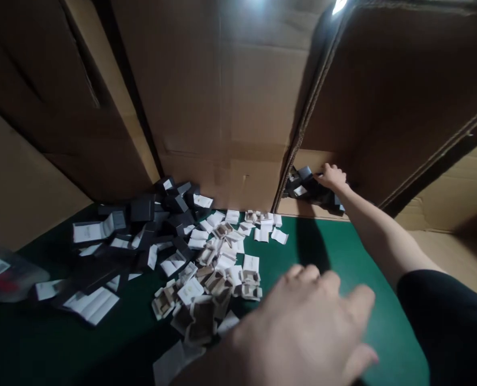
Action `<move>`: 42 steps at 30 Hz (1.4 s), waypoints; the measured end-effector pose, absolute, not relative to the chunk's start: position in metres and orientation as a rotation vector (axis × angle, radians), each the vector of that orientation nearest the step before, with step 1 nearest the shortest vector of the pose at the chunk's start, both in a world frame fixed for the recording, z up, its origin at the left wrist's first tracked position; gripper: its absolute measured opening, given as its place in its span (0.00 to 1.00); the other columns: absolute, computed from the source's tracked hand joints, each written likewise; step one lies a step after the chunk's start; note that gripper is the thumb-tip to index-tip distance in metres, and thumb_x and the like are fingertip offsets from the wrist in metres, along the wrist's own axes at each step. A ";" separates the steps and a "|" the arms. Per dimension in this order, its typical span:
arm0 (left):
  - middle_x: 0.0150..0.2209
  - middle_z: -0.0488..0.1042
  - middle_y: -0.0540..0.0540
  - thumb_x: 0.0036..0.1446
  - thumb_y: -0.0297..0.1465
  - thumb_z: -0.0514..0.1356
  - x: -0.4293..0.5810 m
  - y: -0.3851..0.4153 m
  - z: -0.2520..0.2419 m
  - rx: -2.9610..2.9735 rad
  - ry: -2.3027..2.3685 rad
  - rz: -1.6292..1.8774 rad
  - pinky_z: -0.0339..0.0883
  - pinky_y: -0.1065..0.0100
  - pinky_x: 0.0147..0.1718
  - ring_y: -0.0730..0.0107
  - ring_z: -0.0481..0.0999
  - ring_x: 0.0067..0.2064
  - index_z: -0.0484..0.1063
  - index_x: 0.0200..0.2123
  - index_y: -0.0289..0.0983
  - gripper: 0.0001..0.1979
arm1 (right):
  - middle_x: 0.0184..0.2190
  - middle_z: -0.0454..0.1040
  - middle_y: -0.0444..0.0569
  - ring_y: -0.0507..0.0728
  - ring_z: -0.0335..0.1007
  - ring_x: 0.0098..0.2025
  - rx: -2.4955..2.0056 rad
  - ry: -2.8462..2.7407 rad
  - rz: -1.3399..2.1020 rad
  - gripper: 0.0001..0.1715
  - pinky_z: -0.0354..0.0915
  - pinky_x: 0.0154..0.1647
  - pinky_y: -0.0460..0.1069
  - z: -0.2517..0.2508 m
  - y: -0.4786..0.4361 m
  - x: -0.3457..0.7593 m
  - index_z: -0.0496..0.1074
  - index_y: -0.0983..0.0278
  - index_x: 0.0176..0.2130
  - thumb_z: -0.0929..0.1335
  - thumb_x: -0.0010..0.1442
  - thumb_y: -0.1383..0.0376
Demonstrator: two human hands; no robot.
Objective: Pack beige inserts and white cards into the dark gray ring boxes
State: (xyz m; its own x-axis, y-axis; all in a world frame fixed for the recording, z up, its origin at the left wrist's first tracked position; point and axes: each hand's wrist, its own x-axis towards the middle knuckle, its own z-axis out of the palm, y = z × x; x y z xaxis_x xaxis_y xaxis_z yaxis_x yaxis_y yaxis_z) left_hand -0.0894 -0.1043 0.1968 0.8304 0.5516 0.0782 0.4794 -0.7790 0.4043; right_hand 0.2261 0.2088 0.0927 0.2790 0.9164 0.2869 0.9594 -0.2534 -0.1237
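My right hand (333,177) reaches far forward into an open cardboard carton (403,107) lying on its side, and its fingers close on a small black box (305,182) among a few more black boxes at the carton's mouth. My left hand (306,327) hovers close to the camera over the green table (343,252). It is back up and blurred, with the fingers loosely bent, the thumb apart, and nothing seen in it. Just left of it lies a heap of white and brown paper inserts (218,268).
A pile of small black boxes (150,214) with white cards covers the table's left middle. Large cardboard cartons (222,107) wall in the back and left. A blurred clear plastic item (5,273) sits at the left edge. Another cardboard sheet (455,241) lies at the right.
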 end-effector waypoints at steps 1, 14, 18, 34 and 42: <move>0.31 0.73 0.44 0.53 0.41 0.62 -0.087 -0.104 0.193 2.613 0.769 0.158 0.69 0.62 0.28 0.59 0.74 0.35 0.70 0.39 0.39 0.14 | 0.52 0.64 0.71 0.75 0.63 0.51 -2.338 -1.712 -0.177 0.38 0.60 0.46 0.66 0.089 0.214 0.230 0.62 0.70 0.55 0.66 0.54 0.48; 0.32 0.72 0.40 0.50 0.44 0.63 -0.085 -0.105 0.187 2.605 0.766 0.085 0.68 0.57 0.31 0.54 0.73 0.36 0.69 0.41 0.38 0.20 | 0.48 0.72 0.56 0.67 0.70 0.46 -2.414 -1.889 -0.067 0.38 0.64 0.38 0.54 0.071 0.155 0.238 0.59 0.57 0.58 0.67 0.51 0.48; 0.34 0.72 0.40 0.53 0.45 0.61 -0.084 -0.117 0.187 2.642 0.724 0.061 0.68 0.57 0.33 0.54 0.73 0.37 0.68 0.42 0.38 0.19 | 0.45 0.74 0.55 0.66 0.72 0.43 -2.290 -1.920 -0.121 0.38 0.64 0.36 0.53 0.064 0.100 0.240 0.56 0.58 0.59 0.64 0.55 0.47; 0.60 0.60 0.30 0.49 0.39 0.66 -0.023 -0.110 0.054 2.788 0.756 -0.129 0.61 0.46 0.52 0.38 0.59 0.61 0.66 0.52 0.36 0.28 | 0.41 0.75 0.52 0.62 0.69 0.46 -1.586 -1.831 -0.366 0.12 0.59 0.47 0.58 -0.008 -0.077 0.253 0.69 0.61 0.42 0.61 0.59 0.67; 0.63 0.55 0.38 0.61 0.30 0.51 -0.034 -0.101 0.024 2.756 0.676 0.437 0.52 0.54 0.61 0.57 0.52 0.65 0.57 0.59 0.37 0.23 | 0.30 0.73 0.49 0.58 0.67 0.34 -1.510 -1.938 -0.259 0.07 0.61 0.37 0.53 0.006 -0.086 0.235 0.67 0.61 0.35 0.61 0.61 0.66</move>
